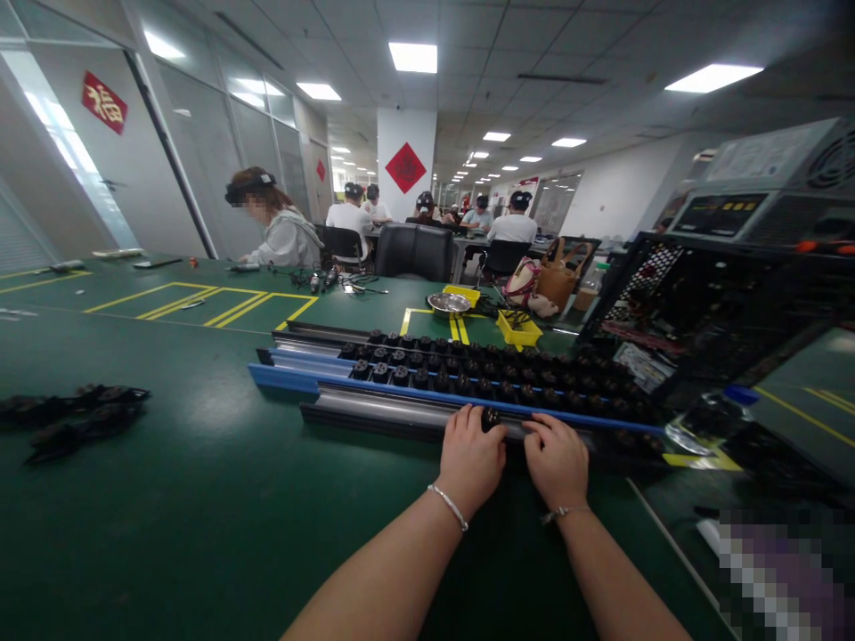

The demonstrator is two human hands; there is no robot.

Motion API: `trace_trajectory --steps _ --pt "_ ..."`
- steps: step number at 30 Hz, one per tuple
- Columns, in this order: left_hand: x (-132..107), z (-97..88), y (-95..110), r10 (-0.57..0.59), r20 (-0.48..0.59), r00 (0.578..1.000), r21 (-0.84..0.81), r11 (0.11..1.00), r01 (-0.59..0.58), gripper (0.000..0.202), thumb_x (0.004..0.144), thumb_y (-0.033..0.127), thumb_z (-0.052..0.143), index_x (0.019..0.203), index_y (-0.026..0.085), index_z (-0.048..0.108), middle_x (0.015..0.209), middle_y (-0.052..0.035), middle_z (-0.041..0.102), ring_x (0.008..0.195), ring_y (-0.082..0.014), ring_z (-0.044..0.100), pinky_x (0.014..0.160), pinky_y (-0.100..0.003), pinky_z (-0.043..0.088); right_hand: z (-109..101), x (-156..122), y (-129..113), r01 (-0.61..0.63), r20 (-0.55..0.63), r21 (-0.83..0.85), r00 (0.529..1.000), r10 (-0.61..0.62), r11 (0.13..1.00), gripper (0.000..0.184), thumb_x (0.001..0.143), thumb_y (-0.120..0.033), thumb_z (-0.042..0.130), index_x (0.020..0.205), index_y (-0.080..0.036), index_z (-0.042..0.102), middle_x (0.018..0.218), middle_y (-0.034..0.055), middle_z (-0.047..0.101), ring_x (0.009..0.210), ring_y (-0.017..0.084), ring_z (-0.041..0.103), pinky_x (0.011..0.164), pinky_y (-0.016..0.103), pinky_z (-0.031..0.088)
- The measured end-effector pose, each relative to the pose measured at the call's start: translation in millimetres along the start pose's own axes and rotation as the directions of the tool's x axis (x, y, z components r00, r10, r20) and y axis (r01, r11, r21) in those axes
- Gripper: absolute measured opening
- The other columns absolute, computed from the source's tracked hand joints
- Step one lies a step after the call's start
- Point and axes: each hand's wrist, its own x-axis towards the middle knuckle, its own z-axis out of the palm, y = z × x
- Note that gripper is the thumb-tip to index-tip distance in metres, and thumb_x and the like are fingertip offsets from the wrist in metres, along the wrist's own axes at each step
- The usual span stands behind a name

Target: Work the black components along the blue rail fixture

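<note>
One black piece (492, 417) sits in the near channel (387, 409), pinched in my left hand (471, 463) seemingly to hold it straight, while my right hand (558, 463) bends over that channel, probably steadying it, its grip too hidden to tell.

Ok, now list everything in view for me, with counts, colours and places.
Table: one, green with yellow tape, foreground
Long channels: several, dark with some blue edges, centre
Small round parts: many, black, in the channels
Dark clusters: apparently two, black, table's left
Bowl: one, silver, beyond the channels
Bins: two, yellow, near the bowl
Bottle: one, clear, blue cap, right
Computer case: one, black, right
Handbag: one, brown, background
Large chair: one, black, background
Red signs: three, background
People: several, background
Left hand, right hand: one each, bare, braceleted, at the front channel
</note>
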Motion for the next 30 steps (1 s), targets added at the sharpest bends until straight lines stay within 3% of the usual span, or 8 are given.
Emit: trace_trajectory --steps 30 --pt "4 -11.3 -3 -0.084 -0.017 0.996 0.02 0.996 0.084 0.026 0.087 0.036 0.048 0.096 0.031 0.071 0.115 -0.0073 0.058 0.114 -0.0252 0.045 0.1 -0.047 0.034 -1 0 -3 -0.03 -0.005 0.038 1.0 0.03 0.999 0.029 0.079 -0.023 0.041 0.083 -0.021 0.069 0.108 0.0044 0.064 0.102 0.021 0.052 0.087 0.036 0.034"
